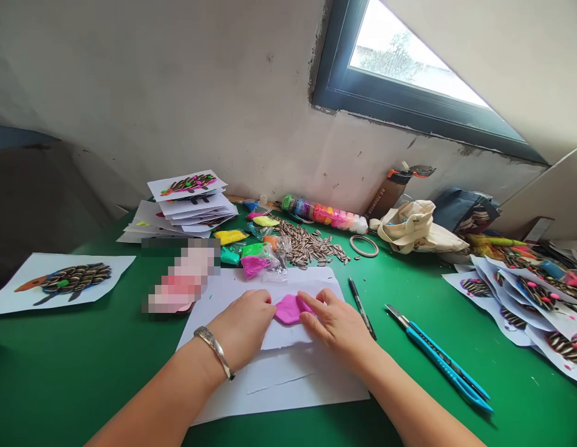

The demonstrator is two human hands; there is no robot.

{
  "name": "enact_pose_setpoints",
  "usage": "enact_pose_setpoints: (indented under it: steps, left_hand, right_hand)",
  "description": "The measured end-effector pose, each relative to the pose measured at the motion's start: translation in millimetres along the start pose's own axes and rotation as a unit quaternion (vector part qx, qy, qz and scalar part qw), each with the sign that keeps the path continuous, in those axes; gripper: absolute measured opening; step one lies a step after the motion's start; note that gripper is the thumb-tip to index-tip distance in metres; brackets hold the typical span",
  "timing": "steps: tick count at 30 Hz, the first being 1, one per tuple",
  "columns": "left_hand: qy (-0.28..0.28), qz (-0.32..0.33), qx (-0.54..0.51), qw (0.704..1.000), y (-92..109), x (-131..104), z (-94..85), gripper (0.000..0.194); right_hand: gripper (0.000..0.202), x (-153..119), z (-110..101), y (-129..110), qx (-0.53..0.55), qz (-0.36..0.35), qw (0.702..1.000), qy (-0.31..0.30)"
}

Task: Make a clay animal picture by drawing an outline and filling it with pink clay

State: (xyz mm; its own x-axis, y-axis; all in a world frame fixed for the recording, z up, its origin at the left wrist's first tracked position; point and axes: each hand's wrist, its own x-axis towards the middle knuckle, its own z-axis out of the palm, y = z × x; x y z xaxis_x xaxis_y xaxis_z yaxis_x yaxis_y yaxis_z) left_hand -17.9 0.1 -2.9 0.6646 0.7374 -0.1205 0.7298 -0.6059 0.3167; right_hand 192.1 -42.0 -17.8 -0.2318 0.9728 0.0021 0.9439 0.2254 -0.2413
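A flattened piece of magenta modelling clay (288, 310) lies on a white sheet of paper (281, 340) with faint pencil lines. My left hand (246, 320), wearing a silver bangle (214, 352), has its fingers curled closed, pinching the clay's left edge. On the right side, my right hand (337, 320) rests thumb and forefinger on the clay with its fingers apart. Under that sheet lies more white paper (335, 385). A black pen (362, 307) lies just right of the paper, and farther right is a blue utility knife (442, 354).
Behind the paper are bagged clays (255, 249), sunflower seeds (311, 243) and a tape ring (363, 246). Stacked seed pictures (190, 208) stand back left, with another picture (69, 282) nearer. More pictures (525, 304) lie right. A bottle (388, 192) and cloth bag (409, 225) are by the wall.
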Motion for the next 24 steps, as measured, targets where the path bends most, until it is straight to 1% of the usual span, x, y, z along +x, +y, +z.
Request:
enact_pose_setpoints:
  steps: [3, 6, 8, 14, 16, 20, 24]
  left_hand:
    - [-0.001, 0.008, 0.008, 1.000, -0.9, -0.1, 0.7, 0.025]
    - [0.002, 0.008, 0.004, 1.000, -1.9, 0.0, 2.2, 0.026]
    - [0.003, 0.008, 0.001, 1.000, -2.3, 0.2, 2.8, 0.026]
    - [0.003, 0.014, 0.011, 1.000, -2.2, 0.1, 2.9, 0.024]
    - [0.003, 0.014, 0.018, 1.000, -1.8, -0.1, 2.7, 0.024]
    - [0.005, 0.017, 0.032, 0.999, -0.8, -0.1, 2.7, 0.024]
    - [0.008, 0.026, 0.038, 0.999, -0.3, 0.0, 2.3, 0.024]
  right_hand:
    - [0.046, -0.7, 3.0, -0.3, -0.018, -0.008, 1.000, 0.006]
    - [0.043, -0.3, 6.1, -4.1, -0.058, -0.010, 0.998, 0.013]
    - [0.042, 0.2, 6.6, -5.6, -0.064, -0.003, 0.998, 0.012]
    - [0.046, 0.8, 3.0, -1.9, -0.010, 0.009, 1.000, 0.003]
    - [0.048, 1.2, 3.0, -2.0, -0.010, 0.006, 1.000, 0.002]
    - [0.042, 1.7, 2.7, -4.9, -0.033, 0.006, 0.999, 0.003]
    - [0.040, 1.7, -0.3, -5.5, -0.012, 0.009, 1.000, -0.002]
